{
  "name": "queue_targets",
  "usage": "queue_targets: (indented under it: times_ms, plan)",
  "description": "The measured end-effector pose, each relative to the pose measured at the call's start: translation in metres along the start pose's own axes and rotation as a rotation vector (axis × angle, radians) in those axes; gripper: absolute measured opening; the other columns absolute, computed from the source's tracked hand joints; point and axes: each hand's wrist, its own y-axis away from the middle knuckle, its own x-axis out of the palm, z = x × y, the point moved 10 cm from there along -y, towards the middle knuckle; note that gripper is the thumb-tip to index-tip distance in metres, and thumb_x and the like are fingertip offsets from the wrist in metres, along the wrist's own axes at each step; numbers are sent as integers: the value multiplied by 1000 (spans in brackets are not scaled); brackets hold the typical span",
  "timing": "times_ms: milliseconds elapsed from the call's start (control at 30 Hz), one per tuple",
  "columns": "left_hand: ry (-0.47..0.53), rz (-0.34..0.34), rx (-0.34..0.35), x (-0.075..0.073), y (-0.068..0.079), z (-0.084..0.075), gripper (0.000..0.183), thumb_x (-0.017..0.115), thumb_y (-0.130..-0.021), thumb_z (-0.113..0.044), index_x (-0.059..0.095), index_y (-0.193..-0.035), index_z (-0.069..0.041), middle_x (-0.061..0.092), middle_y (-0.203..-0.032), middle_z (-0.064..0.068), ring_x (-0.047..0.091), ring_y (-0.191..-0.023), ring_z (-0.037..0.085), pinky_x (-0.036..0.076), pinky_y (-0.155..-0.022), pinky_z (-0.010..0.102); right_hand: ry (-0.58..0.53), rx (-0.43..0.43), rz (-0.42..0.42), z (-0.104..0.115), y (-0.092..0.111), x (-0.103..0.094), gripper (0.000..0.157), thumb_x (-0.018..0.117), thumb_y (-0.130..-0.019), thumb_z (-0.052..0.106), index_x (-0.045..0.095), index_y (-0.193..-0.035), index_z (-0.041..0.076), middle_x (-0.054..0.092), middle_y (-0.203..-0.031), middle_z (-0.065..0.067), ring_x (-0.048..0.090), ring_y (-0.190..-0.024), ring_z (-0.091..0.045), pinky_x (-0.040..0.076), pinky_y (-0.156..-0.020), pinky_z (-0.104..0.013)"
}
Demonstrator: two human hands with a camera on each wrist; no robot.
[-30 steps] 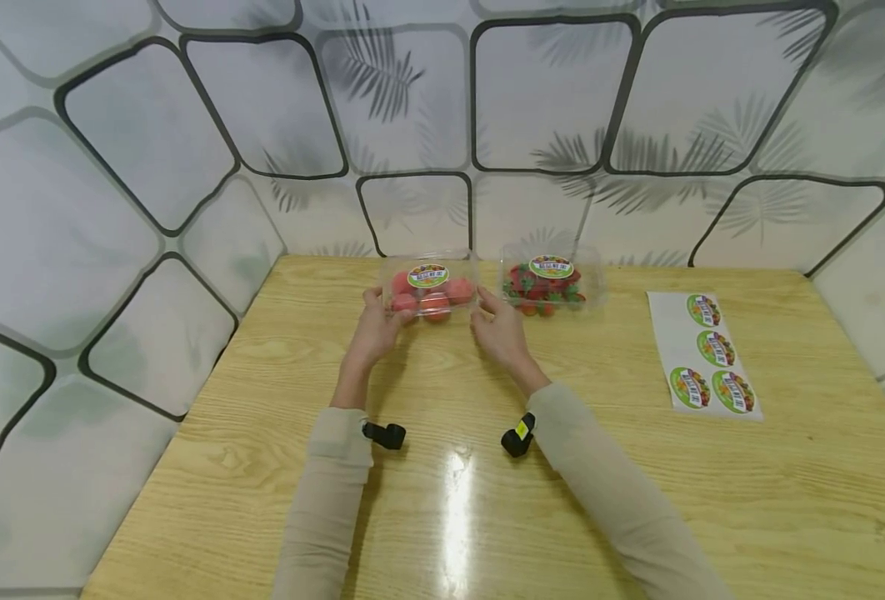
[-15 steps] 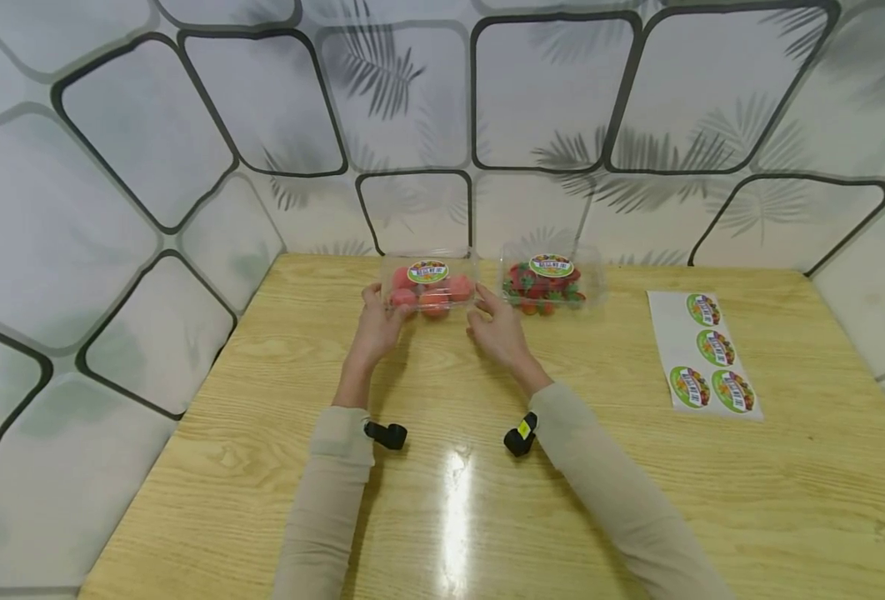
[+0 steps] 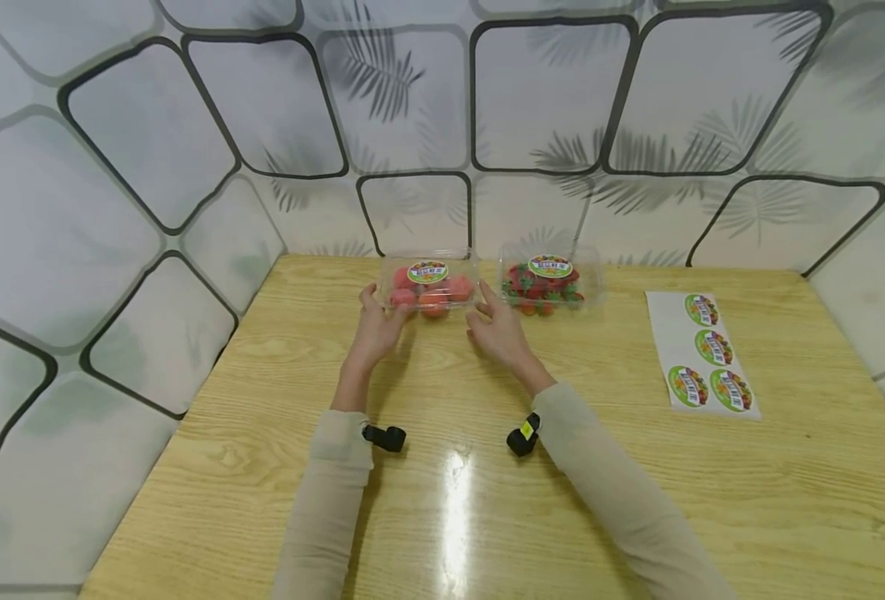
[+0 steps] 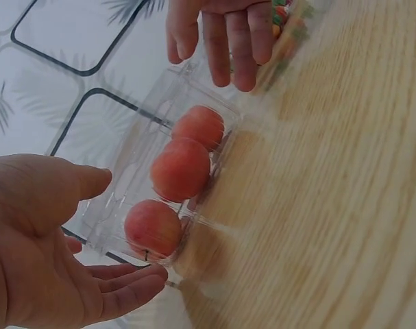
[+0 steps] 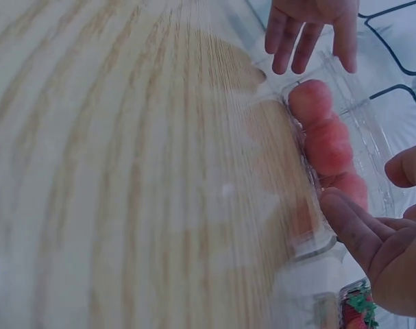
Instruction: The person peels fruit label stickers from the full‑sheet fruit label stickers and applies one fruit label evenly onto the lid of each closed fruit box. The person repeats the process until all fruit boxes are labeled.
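Note:
A clear plastic clamshell box [image 3: 448,256] of red apples [image 4: 181,169] sits at the back of the table, an oval fruit sticker [image 3: 427,272] on its lid. At its left end is my left hand [image 3: 377,327], thumb and fingers spread, the fingertips close to the box's corner. My right hand [image 3: 501,331] is at the right end with loosely extended fingers; whether they touch the plastic I cannot tell. Neither hand grips the box. To the right stands a second clear box [image 3: 594,275] of strawberries [image 3: 540,287], with a similar sticker [image 3: 551,266].
A white sheet [image 3: 665,333] with several round fruit stickers [image 3: 715,347] lies on the right of the wooden table [image 3: 427,517]. The patterned wall [image 3: 532,92] rises directly behind both boxes. A small black camera sits on each wrist.
The right hand has shifted slightly, its thumb coming away from the apple box's corner. The left hand and both boxes stay nearly in place.

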Motion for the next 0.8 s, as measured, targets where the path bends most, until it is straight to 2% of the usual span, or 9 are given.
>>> queue_targets:
  times_ms: [133,233,300,400,533,667,800]
  plan:
    - [-21,-13,17,-3,4,-3,83,60,-100,-31,4,-153,2,28,-144,44,30,-139,51,25,-117,53,19,-7,7,3,4,-1,67,52,-99,14,22,-158,9,33,-155,-24,65,-114,-33,59,-78,-32]
    - [-27,9,16,-3,5,-2,81,57,-101,-29,3,-154,0,26,-146,43,30,-140,49,27,-116,53,32,-28,36,5,9,-2,64,51,-99,12,23,-157,6,29,-158,-22,58,-124,-34,59,-79,-33]
    - [-28,31,14,-2,7,-1,79,56,-102,-28,2,-154,-1,24,-148,41,29,-141,48,28,-115,53,43,-39,62,5,14,-4,62,50,-100,11,24,-157,5,31,-157,-22,58,-123,-36,58,-80,-35]
    - [-25,53,8,-1,10,-1,78,55,-102,-26,2,-154,-2,22,-149,40,28,-142,47,30,-114,54,71,-47,96,4,24,-9,59,50,-102,14,27,-156,5,44,-148,-25,67,-108,-36,59,-80,-37]
    - [-54,38,1,-4,14,-2,79,55,-101,-26,2,-154,-3,20,-148,40,29,-139,51,30,-113,57,112,-70,134,4,38,-18,56,50,-104,17,31,-155,5,54,-138,-27,71,-98,-34,58,-76,-38]
    - [-102,3,-4,-7,16,-5,78,55,-100,-28,5,-155,-4,21,-147,39,28,-138,53,29,-112,60,126,-102,148,6,51,-28,55,51,-104,20,33,-155,7,56,-136,-26,69,-103,-35,58,-79,-41]
    - [-134,-36,-9,-8,21,-11,78,57,-99,-29,9,-155,-6,22,-148,34,22,-138,51,29,-111,62,166,-122,123,10,63,-42,55,52,-104,24,35,-155,11,57,-137,-23,65,-110,-35,56,-85,-46]
